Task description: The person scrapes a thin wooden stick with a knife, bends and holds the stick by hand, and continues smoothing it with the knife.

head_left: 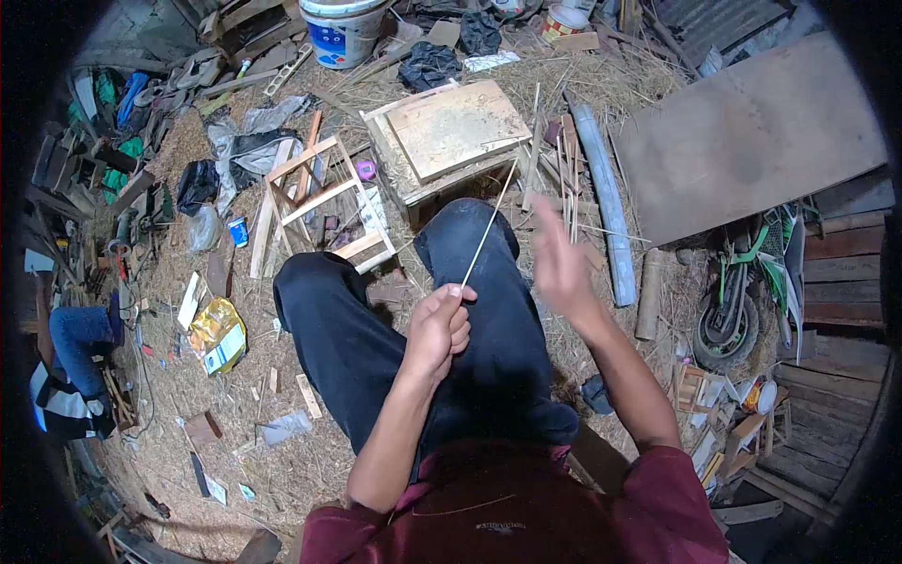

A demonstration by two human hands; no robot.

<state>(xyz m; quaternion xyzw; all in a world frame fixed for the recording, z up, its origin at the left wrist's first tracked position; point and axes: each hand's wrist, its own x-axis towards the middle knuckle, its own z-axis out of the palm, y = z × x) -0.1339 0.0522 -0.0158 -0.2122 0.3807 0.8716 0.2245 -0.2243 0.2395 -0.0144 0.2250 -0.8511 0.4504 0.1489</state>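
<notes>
"So, which step is in hand?"

"Handling one thin strip (pixel 488 226), by my reading. Left hand (pixel 436 331) pinches its lower end between thumb and fingers, above the lap. Strip slants up and away, far tip before the box-like wooden stand (pixel 393 152)."

"Right hand (pixel 562 268)?"

"Raised beside the strip, apart from it in this view. Fingers extended, blurred; nothing seen in its grasp."

"What does the next move call for?"

"Light touch, I'd judge. Strip looks slender, likely to flex if pushed."

"Counts?"

"Strip held, one. Stand, one, with one board (pixel 458 127) on top. Open wooden frame (pixel 319 201) on the floor (pixel 282 484), one. Grey pipe (pixel 606 207), one. Motorbike (pixel 733 291), one, partly hidden. Loose sticks (pixel 567 174) by the stand, several; overlapping, no exact number."
</notes>
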